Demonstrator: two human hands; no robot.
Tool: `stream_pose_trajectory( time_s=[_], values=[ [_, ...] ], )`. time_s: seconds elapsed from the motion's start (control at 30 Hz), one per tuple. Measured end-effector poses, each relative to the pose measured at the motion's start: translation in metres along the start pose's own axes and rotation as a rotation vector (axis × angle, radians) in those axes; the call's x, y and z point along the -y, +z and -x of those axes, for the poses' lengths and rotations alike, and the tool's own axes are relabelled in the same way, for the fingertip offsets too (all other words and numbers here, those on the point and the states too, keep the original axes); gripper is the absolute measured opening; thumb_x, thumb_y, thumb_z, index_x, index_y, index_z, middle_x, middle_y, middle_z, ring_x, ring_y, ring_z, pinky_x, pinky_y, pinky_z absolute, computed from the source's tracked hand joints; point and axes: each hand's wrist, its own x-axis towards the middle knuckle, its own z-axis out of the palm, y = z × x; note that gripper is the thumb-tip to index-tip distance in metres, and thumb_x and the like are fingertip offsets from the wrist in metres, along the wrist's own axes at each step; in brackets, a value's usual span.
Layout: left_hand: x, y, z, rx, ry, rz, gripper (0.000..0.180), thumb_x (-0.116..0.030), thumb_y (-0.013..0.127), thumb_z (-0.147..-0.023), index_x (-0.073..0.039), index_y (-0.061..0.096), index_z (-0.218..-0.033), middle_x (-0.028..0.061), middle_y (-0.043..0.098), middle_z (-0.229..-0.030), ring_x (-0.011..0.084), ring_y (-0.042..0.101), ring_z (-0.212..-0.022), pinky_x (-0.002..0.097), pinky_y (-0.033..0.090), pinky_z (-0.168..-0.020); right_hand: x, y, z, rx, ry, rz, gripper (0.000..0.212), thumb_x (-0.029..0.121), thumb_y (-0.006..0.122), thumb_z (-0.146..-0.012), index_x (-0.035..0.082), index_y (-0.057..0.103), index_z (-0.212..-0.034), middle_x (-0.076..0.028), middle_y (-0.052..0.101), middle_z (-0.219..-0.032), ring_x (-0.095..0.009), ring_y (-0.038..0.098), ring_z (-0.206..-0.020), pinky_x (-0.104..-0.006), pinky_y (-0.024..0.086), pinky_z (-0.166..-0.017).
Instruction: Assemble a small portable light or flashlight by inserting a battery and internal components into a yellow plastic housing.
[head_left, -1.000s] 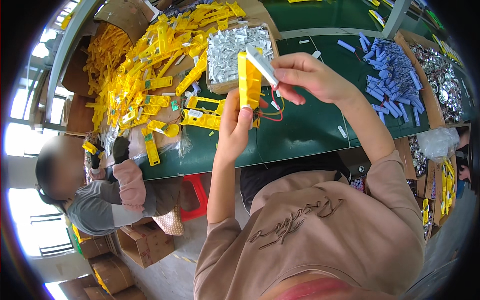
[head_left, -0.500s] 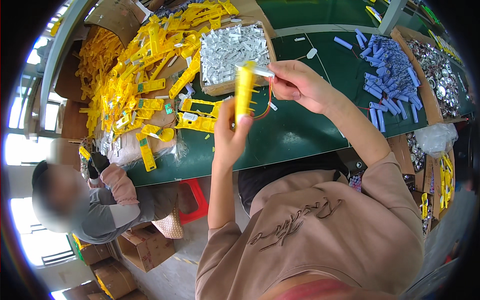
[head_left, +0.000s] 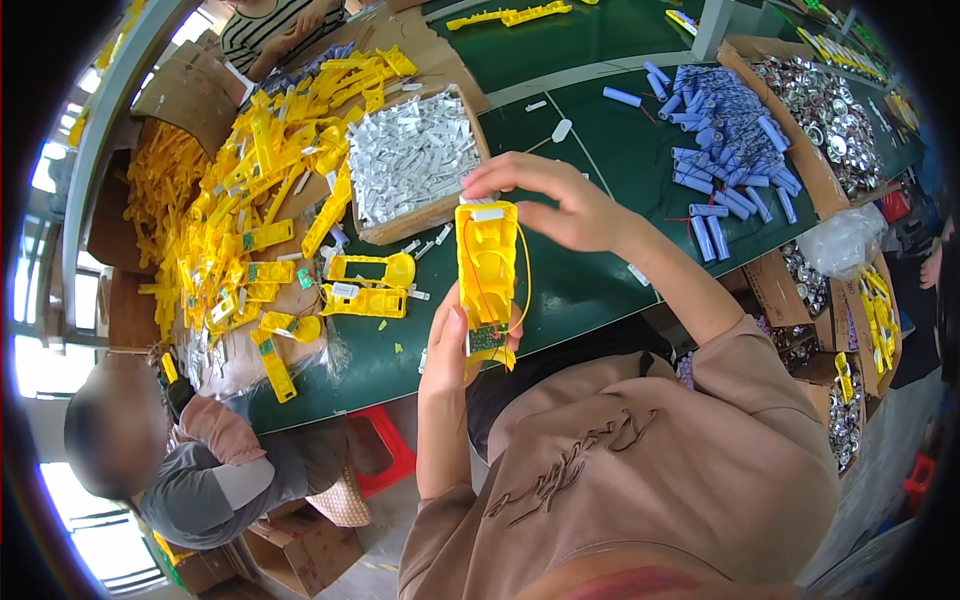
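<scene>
My left hand (head_left: 445, 335) grips the lower part of a yellow plastic housing (head_left: 489, 255), its open side facing up. Inside the housing's lower end sits a small green circuit board (head_left: 488, 340). A red wire runs along the inside, and a yellow wire (head_left: 530, 290) loops out past the right edge. A small white plastic piece (head_left: 487, 214) lies within the top end. Curled over that top end, my right hand (head_left: 550, 200) has its fingertips on a white part (head_left: 478, 199) at the rim, mostly covered by the fingers. Two more yellow housings (head_left: 368, 285) lie on the green table just left.
A cardboard box of small white parts (head_left: 415, 155) stands beyond my hands. Yellow housings (head_left: 250, 180) are heaped at left, blue cylindrical cells (head_left: 725, 135) with wires at right. Shiny metal parts (head_left: 825, 125) fill a far-right box. A co-worker (head_left: 215, 450) sits at left; another is behind the heap.
The housing has turned from edge-on to show its open inside, and has come lower. My right hand has brought the white piece from beside the housing onto its top end.
</scene>
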Motion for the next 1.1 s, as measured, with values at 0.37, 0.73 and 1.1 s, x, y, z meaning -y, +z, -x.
stream_pose_trajectory(
  time_s=[0.37,0.73,1.1],
  values=[
    [-0.002,0.017,-0.011,-0.035,0.051,-0.075,0.071,-0.059,0.043,-0.080,0.003,0.039,-0.114,0.0135,0.056,-0.076,0.0158,0.056,-0.062,0.0241,0.046,-0.054,0.006,0.022,0.020,0.119,0.307,-0.069,0.032,0.003,0.051,-0.079,0.004,0.052,-0.111,-0.010,0.061,-0.101,-0.019,0.059,-0.095,-0.0272,0.043,-0.084],
    [0.006,0.014,-0.031,-0.149,0.183,-0.109,0.066,-0.055,0.048,-0.081,0.001,0.033,-0.113,0.0140,0.054,-0.088,0.0182,0.059,-0.071,0.0272,0.048,-0.058,0.009,0.021,0.016,-0.055,0.474,-0.676,0.038,0.009,0.051,-0.085,0.002,0.039,-0.120,-0.005,0.053,-0.103,-0.011,0.051,-0.096,-0.0247,0.042,-0.083],
    [0.007,0.015,-0.051,-0.236,0.264,-0.131,0.065,-0.043,0.044,-0.086,-0.003,0.020,-0.131,0.0141,0.052,-0.100,0.0186,0.057,-0.077,0.0276,0.047,-0.062,0.000,0.021,0.003,-0.162,0.481,-0.667,0.040,0.013,0.050,-0.087,0.006,0.033,-0.122,-0.004,0.049,-0.106,-0.010,0.051,-0.093,-0.0244,0.043,-0.080]
  ],
)
